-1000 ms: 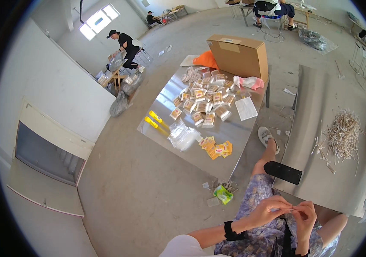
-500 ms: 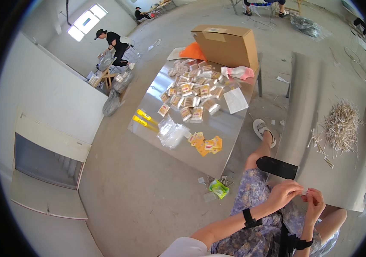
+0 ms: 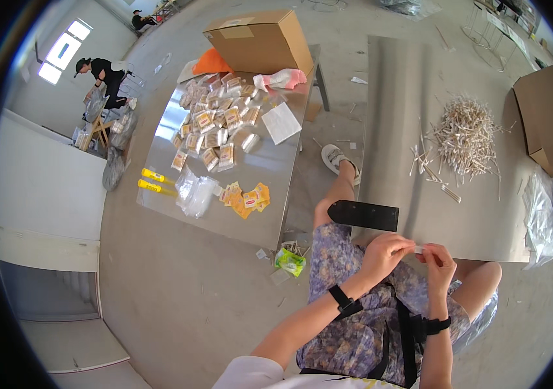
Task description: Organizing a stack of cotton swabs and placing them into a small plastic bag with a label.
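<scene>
My left hand [image 3: 385,255] and my right hand [image 3: 438,266] meet above my lap, at the near edge of the grey metal table [image 3: 393,142]. Fingertips of both are pinched on a small white piece [image 3: 419,249], too small to identify. On the table beyond lies a big heap of cotton swabs [image 3: 467,137], with a few loose swabs [image 3: 426,170] to its left. A black flat strip [image 3: 363,215] projects from the table's left near corner, just beyond my left hand.
On the left table [image 3: 153,152] are packs of swabs [image 3: 226,157], yellow tubes [image 3: 157,187], clear bags [image 3: 195,193], orange cards [image 3: 245,200] and a carton [image 3: 260,42]. Another carton [image 3: 548,120] and plastic film [image 3: 541,214] stand right. Farther off, a person [image 3: 109,79] sits working.
The whole view has swung to the right, so the tables appear farther left. Both hands stay pinched together at the small white piece, with only slight finger movement.
</scene>
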The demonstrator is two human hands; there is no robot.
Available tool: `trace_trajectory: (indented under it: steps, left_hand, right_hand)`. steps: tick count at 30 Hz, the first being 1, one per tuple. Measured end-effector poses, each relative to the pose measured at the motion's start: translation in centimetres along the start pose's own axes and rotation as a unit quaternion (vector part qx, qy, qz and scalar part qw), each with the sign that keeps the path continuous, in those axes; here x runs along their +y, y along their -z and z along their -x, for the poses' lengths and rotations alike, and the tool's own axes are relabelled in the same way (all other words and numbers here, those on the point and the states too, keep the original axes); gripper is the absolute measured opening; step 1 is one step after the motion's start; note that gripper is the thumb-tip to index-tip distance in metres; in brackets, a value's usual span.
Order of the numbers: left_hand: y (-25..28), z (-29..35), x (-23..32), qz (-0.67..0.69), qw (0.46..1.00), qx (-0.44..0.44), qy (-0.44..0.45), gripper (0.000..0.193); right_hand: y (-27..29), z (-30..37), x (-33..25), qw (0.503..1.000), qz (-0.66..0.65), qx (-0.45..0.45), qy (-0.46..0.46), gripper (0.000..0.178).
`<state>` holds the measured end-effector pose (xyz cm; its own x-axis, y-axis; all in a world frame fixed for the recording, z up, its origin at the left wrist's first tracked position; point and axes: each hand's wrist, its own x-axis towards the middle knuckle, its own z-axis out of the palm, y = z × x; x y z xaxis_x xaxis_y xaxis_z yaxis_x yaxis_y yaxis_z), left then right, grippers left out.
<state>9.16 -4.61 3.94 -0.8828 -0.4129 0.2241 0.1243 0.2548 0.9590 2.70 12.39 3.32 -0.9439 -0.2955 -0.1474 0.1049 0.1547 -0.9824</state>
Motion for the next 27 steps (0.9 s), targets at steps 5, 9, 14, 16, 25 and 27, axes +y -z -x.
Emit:
trace_trajectory:
  steps: [5, 9, 14, 16, 25, 27]
  left_hand:
    - [2.9, -0.1, -0.8, -0.03, 0.997, 0.041, 0.054, 0.01]
    - [10.7, -0.9, -1.0, 0.141, 0.943, 0.109, 0.283, 0.017]
    - [26.7, -5.8, -2.3, 0.291, 0.898, 0.307, 0.119, 0.018]
    - [31.2, -7.5, -1.2, 0.333, 0.849, 0.404, 0.076, 0.025]
    - [31.0, 2.6, -7.2, -0.227, 0.872, 0.402, 0.162, 0.031]
    - [30.7, 5.1, -8.7, -0.25, 0.857, 0.413, 0.182, 0.031]
  right_hand:
    - [0.7, 0.7, -2.1, 0.994, -0.054, -0.079, -0.06, 0.025]
    - [2.5, 1.4, -0.6, 0.994, -0.021, -0.059, -0.088, 0.023]
    - [2.1, 1.5, -0.4, 0.991, -0.025, -0.076, -0.108, 0.019]
    - [1.8, 1.6, -0.7, 0.99, -0.02, -0.094, -0.103, 0.018]
    - [0.3, 2.1, 0.4, 0.98, -0.007, -0.146, -0.135, 0.015]
    - [0.3, 2.3, 0.3, 0.979, 0.018, -0.15, -0.138, 0.014]
